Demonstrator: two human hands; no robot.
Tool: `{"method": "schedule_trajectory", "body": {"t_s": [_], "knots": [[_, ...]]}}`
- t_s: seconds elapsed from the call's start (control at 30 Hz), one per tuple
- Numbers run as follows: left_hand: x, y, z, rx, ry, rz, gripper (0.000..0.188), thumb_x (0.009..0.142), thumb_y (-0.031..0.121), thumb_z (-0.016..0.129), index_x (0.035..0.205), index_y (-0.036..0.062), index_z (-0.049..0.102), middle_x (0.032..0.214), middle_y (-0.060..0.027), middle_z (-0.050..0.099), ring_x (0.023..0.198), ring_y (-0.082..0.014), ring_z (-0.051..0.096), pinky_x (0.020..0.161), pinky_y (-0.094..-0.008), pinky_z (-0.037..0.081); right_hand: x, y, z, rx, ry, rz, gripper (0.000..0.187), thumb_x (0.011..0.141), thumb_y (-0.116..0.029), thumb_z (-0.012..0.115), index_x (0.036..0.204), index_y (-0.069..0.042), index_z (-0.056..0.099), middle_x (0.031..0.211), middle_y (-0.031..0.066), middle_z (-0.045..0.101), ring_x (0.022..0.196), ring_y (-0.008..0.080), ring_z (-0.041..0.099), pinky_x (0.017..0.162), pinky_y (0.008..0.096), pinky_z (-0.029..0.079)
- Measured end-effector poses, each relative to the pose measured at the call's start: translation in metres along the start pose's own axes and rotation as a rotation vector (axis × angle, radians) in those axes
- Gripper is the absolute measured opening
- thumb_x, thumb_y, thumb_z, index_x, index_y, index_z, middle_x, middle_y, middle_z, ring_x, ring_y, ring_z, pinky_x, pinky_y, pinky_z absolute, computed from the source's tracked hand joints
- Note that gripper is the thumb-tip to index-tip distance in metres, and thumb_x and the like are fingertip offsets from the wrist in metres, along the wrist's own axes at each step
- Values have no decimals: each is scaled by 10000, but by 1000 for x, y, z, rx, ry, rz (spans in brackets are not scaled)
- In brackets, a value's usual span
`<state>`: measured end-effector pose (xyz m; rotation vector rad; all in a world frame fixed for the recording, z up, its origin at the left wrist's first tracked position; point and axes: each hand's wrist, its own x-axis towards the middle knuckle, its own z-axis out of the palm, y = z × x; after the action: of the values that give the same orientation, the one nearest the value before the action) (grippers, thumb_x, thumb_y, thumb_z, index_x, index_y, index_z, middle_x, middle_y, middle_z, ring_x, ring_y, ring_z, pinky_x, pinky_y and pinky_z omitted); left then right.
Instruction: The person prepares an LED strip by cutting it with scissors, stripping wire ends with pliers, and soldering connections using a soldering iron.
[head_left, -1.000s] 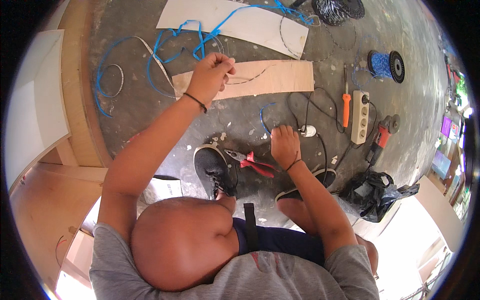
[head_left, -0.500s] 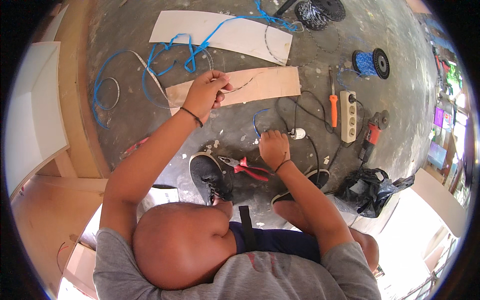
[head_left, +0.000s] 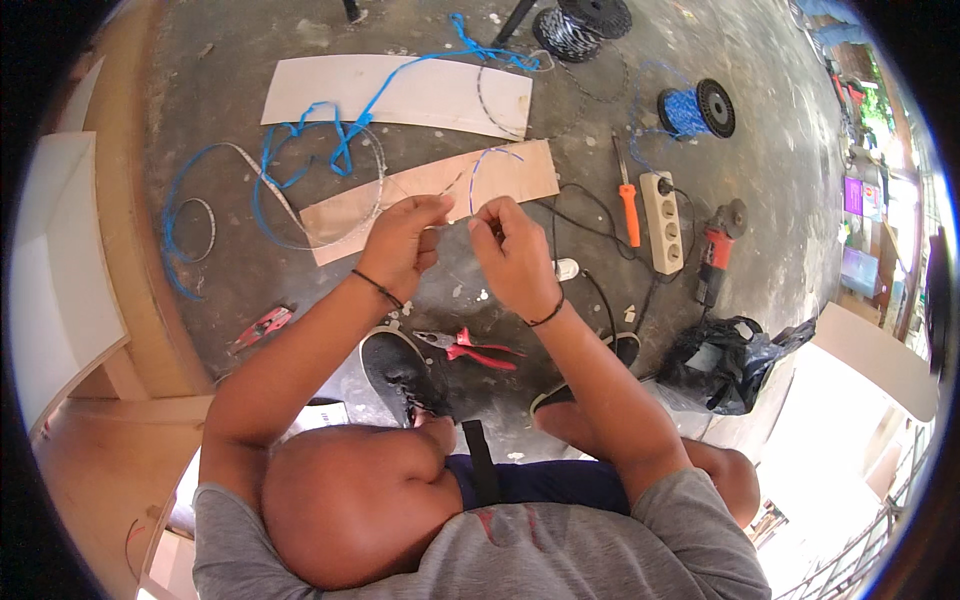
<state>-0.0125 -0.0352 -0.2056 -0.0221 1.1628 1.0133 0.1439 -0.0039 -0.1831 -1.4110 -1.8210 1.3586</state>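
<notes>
My left hand (head_left: 405, 245) is closed in a pinch on a thin black-and-white cord (head_left: 456, 186), whose short end sticks up past the fingertips. Close beside it, my right hand (head_left: 517, 255) pinches a thin blue cord (head_left: 473, 185); this one curves upward and bends over to the right. A small gap separates the two hands, which are held above a light brown wooden strip (head_left: 335, 222). Below them on the floor lie red-handled pliers (head_left: 470, 350), jaws toward the left.
Beyond the strip lies a white board (head_left: 400, 90) with tangled blue ribbon (head_left: 345, 140). To the right are a blue cord spool (head_left: 700, 108), an orange-handled screwdriver (head_left: 628, 200), a power strip (head_left: 662, 222), an angle grinder (head_left: 718, 250) and a black plastic bag (head_left: 725, 370). A black-and-white cord spool (head_left: 568, 35) stands farther back.
My right hand has moved up and left with the blue cord, close to my left hand. The left hand stays pinched on the black-and-white cord. The whole view has shifted slightly.
</notes>
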Motion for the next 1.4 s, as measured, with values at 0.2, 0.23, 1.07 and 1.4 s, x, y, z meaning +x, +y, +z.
{"method": "schedule_trajectory", "body": {"t_s": [0.2,0.23,1.07,1.4], "knots": [[-4,14,6,46,-116,51,112,862,189,655,931,110,616,736,77,540,488,-4,342,390,-180,216,17,-16,4,21,-27,-109,107,840,-64,601,846,5,519,700,168,591,600,272,598,554,347,455],[-5,16,6,36,-128,52,105,864,191,656,910,107,611,732,70,540,485,-5,340,392,-181,209,16,-17,0,10,-73,-26,133,866,-108,593,943,0,588,752,129,638,650,222,614,584,307,453],[-37,70,25,-94,-105,291,136,882,199,653,861,80,592,710,59,472,461,-2,280,387,-189,183,-1,-60,-23,157,209,-251,119,814,-77,690,896,-4,644,852,81,661,717,145,617,592,254,449],[-52,68,38,14,-19,453,133,863,183,678,827,70,618,538,89,365,439,-15,254,406,-216,176,14,-75,-12,-199,265,-520,132,746,7,696,861,-10,634,801,102,632,674,204,607,589,285,471]]}}
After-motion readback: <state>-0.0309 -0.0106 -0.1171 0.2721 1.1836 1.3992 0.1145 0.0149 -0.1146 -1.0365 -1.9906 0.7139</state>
